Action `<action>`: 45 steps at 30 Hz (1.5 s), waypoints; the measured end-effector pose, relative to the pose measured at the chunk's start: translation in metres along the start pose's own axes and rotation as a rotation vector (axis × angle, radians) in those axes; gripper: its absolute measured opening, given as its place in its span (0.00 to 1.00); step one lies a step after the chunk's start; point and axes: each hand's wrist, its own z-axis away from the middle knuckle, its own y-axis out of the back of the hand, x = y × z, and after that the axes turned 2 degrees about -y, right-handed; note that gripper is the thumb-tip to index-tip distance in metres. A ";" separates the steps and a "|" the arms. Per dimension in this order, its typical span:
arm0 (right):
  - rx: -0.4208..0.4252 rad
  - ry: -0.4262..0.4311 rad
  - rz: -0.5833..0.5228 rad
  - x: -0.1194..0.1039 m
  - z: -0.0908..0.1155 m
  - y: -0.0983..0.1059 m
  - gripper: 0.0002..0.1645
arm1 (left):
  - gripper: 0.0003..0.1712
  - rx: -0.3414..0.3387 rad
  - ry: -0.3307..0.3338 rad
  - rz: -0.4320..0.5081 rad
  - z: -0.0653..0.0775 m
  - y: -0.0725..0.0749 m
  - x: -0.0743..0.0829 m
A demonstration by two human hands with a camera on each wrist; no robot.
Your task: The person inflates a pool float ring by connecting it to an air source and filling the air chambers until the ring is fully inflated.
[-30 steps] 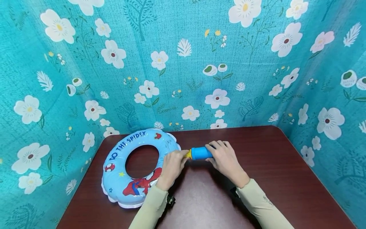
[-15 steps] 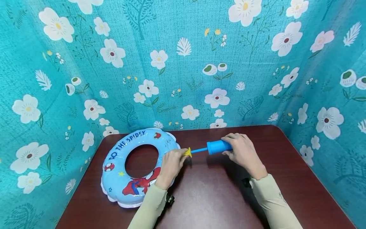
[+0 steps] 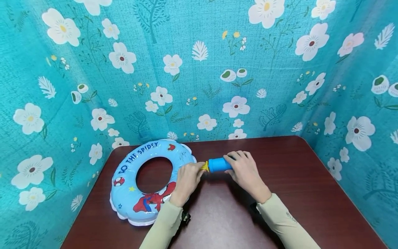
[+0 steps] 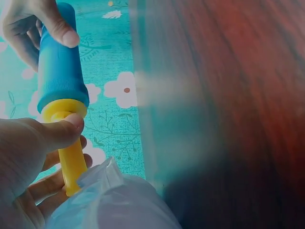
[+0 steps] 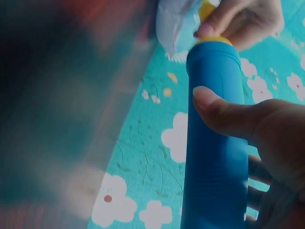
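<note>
Your left hand grips the pump's handle and your right hand its barrel, the long axis running crosswise between them, the ring nearer your left.

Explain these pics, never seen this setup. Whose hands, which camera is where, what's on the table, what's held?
There is no robot here: these are a person's two bare hands, in pale long sleeves. The wide picture comes from a camera worn on the head, looking forward and down. The two close-ups come from cameras on the left and right wrists.

A light-blue, shiny inflatable ring with printed cartoon figures lies on the dark reddish-brown table, on the person's left. Behind hangs a teal cloth with white flowers.

The right hand grips a blue, plastic-looking cylinder. The left hand holds the yellow flanged piece at its end; its flange sits against the cylinder.
</note>
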 end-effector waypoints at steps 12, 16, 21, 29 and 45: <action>-0.023 -0.038 -0.033 0.026 0.001 0.012 0.37 | 0.11 -0.011 0.022 0.017 0.001 0.002 -0.002; -0.034 -0.100 -0.043 0.046 0.004 0.026 0.37 | 0.12 -0.029 0.047 0.008 0.001 0.002 -0.003; -0.039 -0.140 -0.018 0.059 0.007 0.035 0.37 | 0.11 -0.019 0.037 -0.014 0.002 0.001 -0.004; -0.018 -0.075 0.023 0.043 0.005 0.023 0.37 | 0.09 0.037 -0.011 -0.057 0.002 -0.002 -0.002; -0.028 0.048 0.108 0.002 0.003 -0.005 0.36 | 0.11 0.016 -0.015 -0.028 0.002 -0.001 0.000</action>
